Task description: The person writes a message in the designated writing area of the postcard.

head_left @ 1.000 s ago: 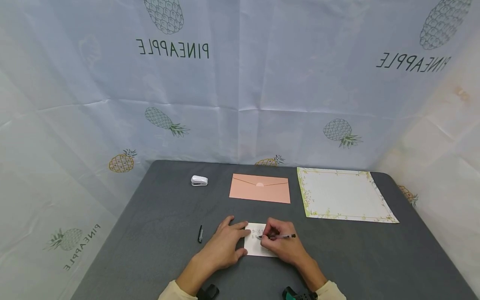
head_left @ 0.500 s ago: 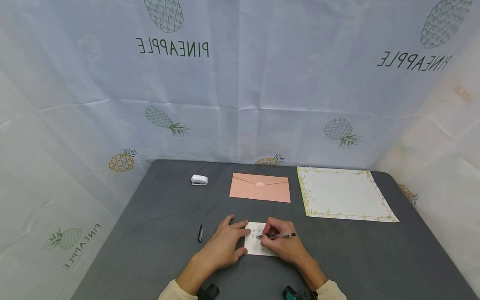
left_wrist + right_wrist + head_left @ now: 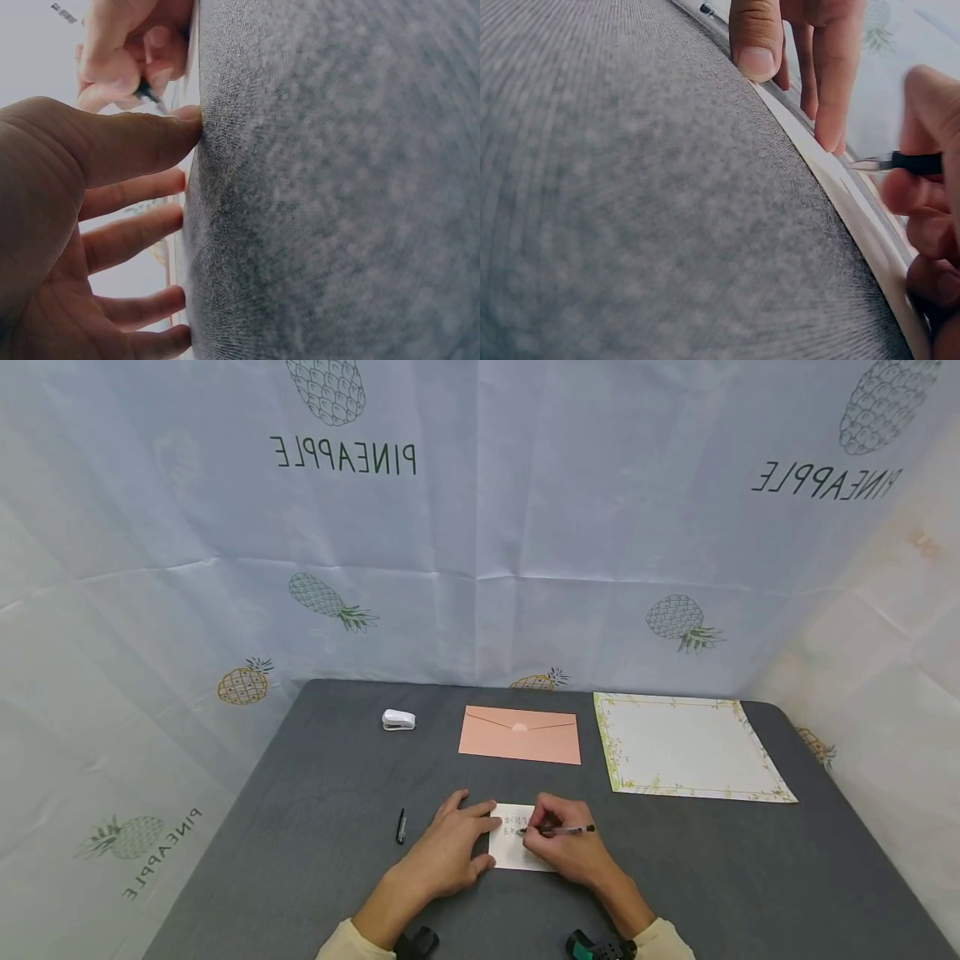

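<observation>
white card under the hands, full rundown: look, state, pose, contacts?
The card is small, white and rectangular, and looks like thin paper or card stock. It lies flat on the grey table near the front edge. A few lines of small handwriting fill its upper part, too small to read. The left hand rests on its left edge with straight fingers. The right hand covers its right part and grips a pen whose tip meets the card by the writing.

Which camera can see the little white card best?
The head view: the whole card shows from above, writing on it, between the left hand and right hand. The right wrist view shows only its edge; the left wrist view, a sliver.
</observation>
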The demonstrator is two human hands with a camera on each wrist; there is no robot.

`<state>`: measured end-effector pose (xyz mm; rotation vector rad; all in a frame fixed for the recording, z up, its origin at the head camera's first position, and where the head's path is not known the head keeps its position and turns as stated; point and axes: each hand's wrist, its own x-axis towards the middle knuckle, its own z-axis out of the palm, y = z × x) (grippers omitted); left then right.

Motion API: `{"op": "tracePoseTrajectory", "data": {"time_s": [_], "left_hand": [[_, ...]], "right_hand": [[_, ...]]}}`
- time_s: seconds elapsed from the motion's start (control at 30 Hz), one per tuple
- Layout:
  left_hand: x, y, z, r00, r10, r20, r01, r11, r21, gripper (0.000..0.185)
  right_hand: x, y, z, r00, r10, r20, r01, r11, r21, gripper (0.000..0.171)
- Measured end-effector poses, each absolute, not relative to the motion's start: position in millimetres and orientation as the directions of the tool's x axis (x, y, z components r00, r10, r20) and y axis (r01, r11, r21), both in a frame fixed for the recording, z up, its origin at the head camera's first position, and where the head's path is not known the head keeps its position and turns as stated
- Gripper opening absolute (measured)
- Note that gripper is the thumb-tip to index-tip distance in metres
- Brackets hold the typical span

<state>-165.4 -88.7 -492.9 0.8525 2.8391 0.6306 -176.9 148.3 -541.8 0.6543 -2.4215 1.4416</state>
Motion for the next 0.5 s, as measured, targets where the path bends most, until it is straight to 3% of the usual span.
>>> {"op": "tracePoseTrajectory", "data": {"time_s": [0.13,0.5], "left_hand": [[-165.3,-88.3,-493.0,-0.836,0.549,0.016,0.505,0.758,0.413,0.05],[-166.0,-88.5,-494.0,-0.835,0.55,0.005,0.505,0.763,0.404,0.051]], "right_hand": [[-177.4,150.6,-541.1,-0.872,-0.21,0.443,-0.489,0.421,-0.764,0.039],[-178.4,151.0,-543.9,-0.871,-0.254,0.421,-0.491,0.426,-0.76,0.038]]}}
